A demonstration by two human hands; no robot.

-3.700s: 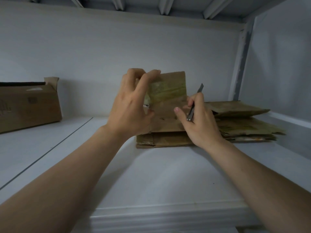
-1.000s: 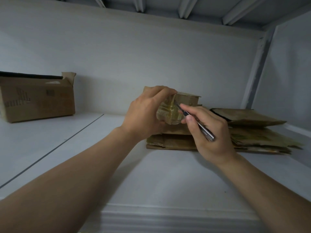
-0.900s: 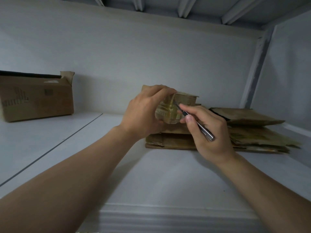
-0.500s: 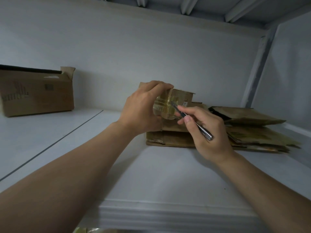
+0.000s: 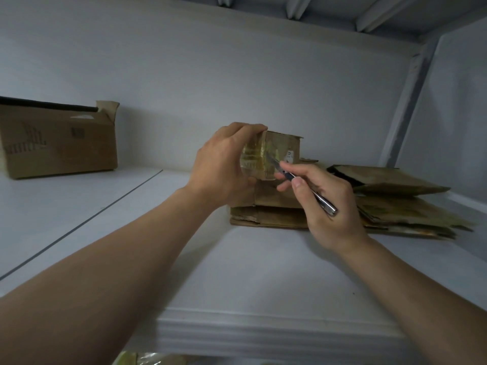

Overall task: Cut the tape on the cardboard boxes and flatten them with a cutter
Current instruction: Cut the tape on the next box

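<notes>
A small brown cardboard box (image 5: 283, 150) wrapped in yellowed clear tape stands on a pile of flattened cardboard (image 5: 405, 206) on the white shelf. My left hand (image 5: 224, 167) grips the box from its left side, fingers curled over the top edge. In my right hand (image 5: 329, 204) I hold a slim metal cutter (image 5: 303, 187) like a pen. Its blade tip touches the taped front corner of the box.
A larger open cardboard box (image 5: 56, 143) sits at the back left of the shelf (image 5: 237, 272). The white back wall and a side panel with an upright post (image 5: 405, 101) close in the right. The shelf's front lip runs below my arms.
3.7 s ago the box flap stood upright and the cutter pointed up. Now the box is held lower and the blade points down-left onto the tape, shifting slightly along it.
</notes>
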